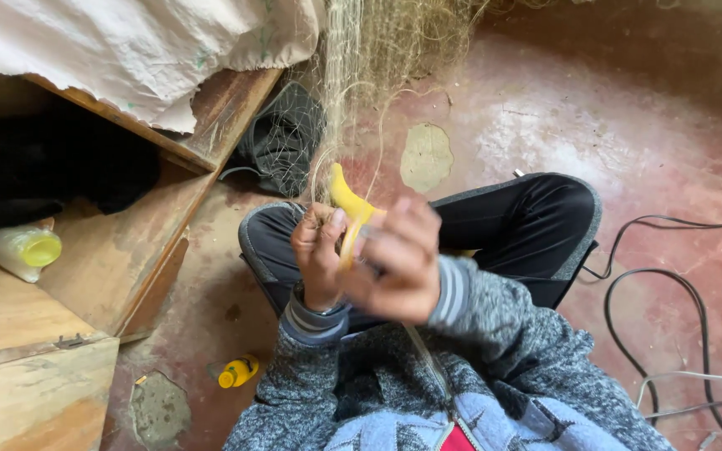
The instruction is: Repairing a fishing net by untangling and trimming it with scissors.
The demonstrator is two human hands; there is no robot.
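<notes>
The yellow netting needle (346,200) is being pinched by the right hand (396,260); the fine net (361,83) above should be kept taut by the closed left hand (317,250).

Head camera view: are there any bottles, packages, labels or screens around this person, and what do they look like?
No screens, signs or readable labels.
Pale bottle: lying in the wooden box at left, whitish body, yellow-green cap.
Small yellow bottle: lying on the red floor near the person's knee, orange cap.
</notes>
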